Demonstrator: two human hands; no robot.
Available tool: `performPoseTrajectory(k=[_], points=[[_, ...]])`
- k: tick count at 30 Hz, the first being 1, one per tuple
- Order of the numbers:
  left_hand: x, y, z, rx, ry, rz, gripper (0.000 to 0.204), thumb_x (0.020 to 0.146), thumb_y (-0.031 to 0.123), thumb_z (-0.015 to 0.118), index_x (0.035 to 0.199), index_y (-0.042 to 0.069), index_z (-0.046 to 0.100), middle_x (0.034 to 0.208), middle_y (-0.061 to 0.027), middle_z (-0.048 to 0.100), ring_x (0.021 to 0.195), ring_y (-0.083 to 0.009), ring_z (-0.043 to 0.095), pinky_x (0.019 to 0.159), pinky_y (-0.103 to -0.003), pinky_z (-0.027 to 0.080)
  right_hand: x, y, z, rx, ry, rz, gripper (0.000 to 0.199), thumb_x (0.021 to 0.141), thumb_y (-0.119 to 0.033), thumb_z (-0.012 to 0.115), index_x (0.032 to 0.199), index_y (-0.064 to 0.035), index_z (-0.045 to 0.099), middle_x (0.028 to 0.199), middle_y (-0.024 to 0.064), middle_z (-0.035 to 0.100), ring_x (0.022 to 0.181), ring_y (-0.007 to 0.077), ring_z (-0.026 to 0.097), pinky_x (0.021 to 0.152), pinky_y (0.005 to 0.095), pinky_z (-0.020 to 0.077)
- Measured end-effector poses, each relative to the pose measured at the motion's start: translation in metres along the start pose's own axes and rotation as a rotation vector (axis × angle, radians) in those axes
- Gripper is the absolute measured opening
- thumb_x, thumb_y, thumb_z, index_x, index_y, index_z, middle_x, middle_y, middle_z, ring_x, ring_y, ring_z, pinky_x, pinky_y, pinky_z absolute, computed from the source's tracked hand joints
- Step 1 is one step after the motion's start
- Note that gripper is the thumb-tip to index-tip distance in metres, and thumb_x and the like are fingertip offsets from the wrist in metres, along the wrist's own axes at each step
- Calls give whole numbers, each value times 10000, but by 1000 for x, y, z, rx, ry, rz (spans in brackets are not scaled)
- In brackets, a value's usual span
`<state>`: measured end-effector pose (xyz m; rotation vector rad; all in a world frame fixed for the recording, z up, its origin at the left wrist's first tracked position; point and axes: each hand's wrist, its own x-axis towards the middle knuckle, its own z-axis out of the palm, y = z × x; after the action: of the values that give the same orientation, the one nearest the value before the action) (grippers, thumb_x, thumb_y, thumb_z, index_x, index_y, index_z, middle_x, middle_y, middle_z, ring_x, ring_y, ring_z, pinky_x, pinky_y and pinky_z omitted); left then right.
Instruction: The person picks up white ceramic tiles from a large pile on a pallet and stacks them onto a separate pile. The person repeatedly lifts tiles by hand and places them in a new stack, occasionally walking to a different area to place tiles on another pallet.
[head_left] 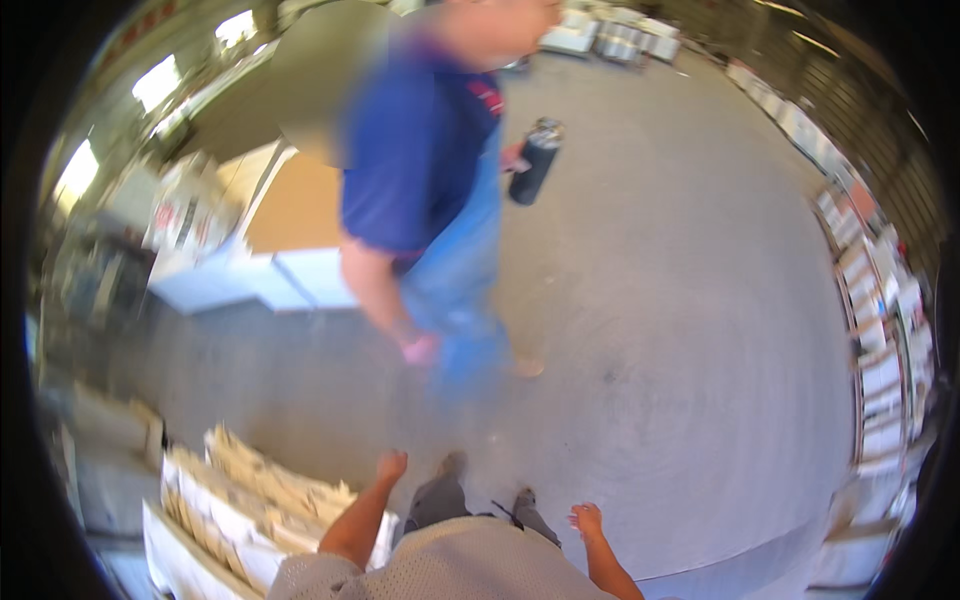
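My left hand (391, 465) hangs by my side with fingers curled loosely and holds nothing; it is just beside a white box of packed pale items (250, 500). My right hand (586, 519) hangs free over the concrete floor, fingers apart and empty. Ahead of me stands another person (430, 180) in a blue shirt and a light blue apron, blurred by motion. That person's hand carries a dark cylindrical can (535, 160) with a silver top.
A work table (260, 275) with cardboard and pale sheets stands at the left behind the person. Shelves of boxed goods (875, 330) line the right wall. Stacked pale crates (610, 40) sit far back. Grey concrete floor (680, 330) lies between.
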<state>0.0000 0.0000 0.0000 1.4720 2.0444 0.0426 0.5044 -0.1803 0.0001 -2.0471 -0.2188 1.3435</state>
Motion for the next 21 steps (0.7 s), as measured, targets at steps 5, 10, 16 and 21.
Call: performPoseTrajectory(k=[5,10,16,21], points=[[-122,-93,80,38,86,-277,286,874,221,533,868,13,729,959,-229,699,865,-395,693,751,-484,566,38,37,-35,-159,-210,68,293,855,-136,625,1113,-13,561,876,115,646,642,246,653,514,322,513],[-284,-170,159,-462,88,-701,440,893,354,494,963,-48,656,1049,-318,644,1003,-447,636,884,-498,521,68,97,-42,-639,-458,105,166,865,-138,592,999,-40,578,849,97,638,653,247,636,536,343,517],[-427,-171,226,-573,189,-992,456,874,362,494,1022,-33,668,1078,-293,652,1063,-420,623,927,-481,497,91,73,-36,-750,-472,58,175,893,-141,572,1010,-16,609,898,99,631,662,245,607,527,339,495],[-476,-203,280,-673,295,-982,444,882,376,521,1051,-4,679,1097,-270,658,1085,-415,611,942,-478,474,56,67,38,-674,-591,-171,220,865,-166,611,1005,2,589,876,112,639,732,245,656,605,339,549]])
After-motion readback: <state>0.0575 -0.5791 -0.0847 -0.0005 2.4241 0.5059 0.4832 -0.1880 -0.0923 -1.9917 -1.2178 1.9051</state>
